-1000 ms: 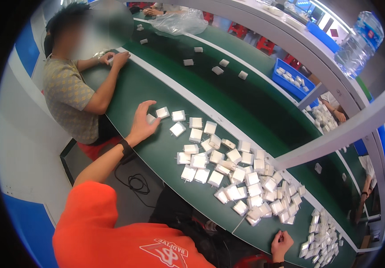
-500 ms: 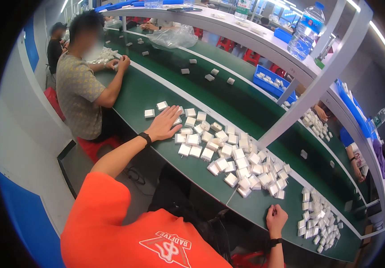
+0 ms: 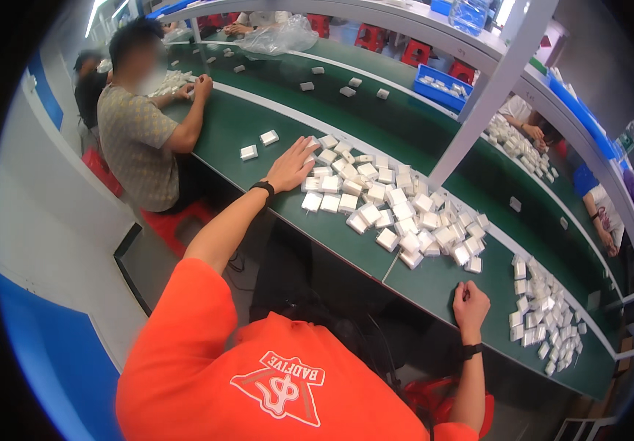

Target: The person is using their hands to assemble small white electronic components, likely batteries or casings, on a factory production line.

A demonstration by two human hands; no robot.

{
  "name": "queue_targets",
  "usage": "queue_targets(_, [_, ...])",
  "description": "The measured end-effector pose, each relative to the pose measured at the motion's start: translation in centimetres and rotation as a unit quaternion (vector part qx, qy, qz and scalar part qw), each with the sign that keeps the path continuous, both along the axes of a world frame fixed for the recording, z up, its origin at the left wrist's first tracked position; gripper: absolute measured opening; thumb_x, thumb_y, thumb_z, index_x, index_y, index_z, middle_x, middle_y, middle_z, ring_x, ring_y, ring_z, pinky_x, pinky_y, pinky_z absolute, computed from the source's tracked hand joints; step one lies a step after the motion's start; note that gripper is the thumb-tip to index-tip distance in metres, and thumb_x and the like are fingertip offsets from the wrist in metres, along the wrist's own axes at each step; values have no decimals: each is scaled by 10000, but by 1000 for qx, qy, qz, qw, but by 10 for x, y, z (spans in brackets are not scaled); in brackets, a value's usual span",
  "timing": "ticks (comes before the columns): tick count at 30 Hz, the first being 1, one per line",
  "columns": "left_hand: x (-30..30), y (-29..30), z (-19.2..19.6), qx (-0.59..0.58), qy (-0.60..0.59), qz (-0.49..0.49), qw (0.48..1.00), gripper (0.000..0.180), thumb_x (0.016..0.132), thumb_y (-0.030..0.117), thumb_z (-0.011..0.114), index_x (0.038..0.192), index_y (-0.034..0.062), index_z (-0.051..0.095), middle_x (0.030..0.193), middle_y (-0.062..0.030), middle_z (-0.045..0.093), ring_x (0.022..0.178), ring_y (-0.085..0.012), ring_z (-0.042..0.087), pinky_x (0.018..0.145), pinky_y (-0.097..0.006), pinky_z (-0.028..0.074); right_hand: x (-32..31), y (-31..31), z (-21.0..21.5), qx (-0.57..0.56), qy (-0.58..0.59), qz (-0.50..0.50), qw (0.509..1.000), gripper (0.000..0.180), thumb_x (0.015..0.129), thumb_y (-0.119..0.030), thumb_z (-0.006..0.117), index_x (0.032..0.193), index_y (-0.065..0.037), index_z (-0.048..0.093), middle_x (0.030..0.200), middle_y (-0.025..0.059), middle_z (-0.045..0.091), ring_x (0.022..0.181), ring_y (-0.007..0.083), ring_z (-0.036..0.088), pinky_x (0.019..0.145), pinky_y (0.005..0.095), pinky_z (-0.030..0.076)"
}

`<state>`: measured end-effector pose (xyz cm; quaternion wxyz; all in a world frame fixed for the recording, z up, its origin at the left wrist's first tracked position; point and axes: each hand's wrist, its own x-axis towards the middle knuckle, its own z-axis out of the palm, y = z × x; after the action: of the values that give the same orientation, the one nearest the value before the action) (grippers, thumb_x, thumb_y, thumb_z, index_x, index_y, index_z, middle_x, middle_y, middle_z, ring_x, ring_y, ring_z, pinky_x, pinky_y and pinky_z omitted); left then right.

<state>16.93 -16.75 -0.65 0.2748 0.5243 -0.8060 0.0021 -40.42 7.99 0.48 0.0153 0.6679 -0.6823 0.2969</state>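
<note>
A heap of small white boxy pieces, which look like power adapters, some with thin prongs, lies on the green bench. My left hand is palm down with its fingers stretched out, touching the heap's left end. A white piece shows partly at its fingertips. Just left of that hand, two single white pieces lie apart from the heap. My right hand is closed in a loose fist on the bench's near edge, between the large heap and a smaller heap at the right. I see nothing sticking out of this fist.
Beyond a pale rail runs a dark green belt carrying scattered white pieces. A grey post rises behind the heap to a shelf. A co-worker sits at the left, hands on white pieces. A blue bin stands on the far side.
My left hand has slid right against the heap, away from the two single pieces, and the pieces by it sit closer together. My right fist stays near the bench edge. The whole view has shifted.
</note>
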Motion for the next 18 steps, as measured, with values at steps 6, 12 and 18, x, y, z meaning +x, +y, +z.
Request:
queue_targets(6, [-4,-6,2,4,7,-26,1000,585,1091,294,587,1642,124,490,1755,-191,398,1650,-420,309,1338,-489,297,-3,-1,7,-14,-1,-4,1000,303,991,-213,761,805,-43,593,640,143,585,589,375,606,574,461,455])
queue_targets(12, [4,32,19,-112,172,-64,977,548,1041,177,658,1562,48,547,1652,-204,518,1575,-423,428,1305,-493,331,-2,40,6,-120,-56,-106,985,241,1010,-151,774,909,-30,591,741,124,551,608,253,520,594,387,443])
queue_targets(18, [113,106,11,-269,195,140,933,293,980,150,762,1015,29,497,998,-125,458,944,-311,479,871,-427,423,-88,171,-20,-169,-46,-300,938,299,1037,-111,749,933,-20,485,801,58,432,672,182,420,640,354,449])
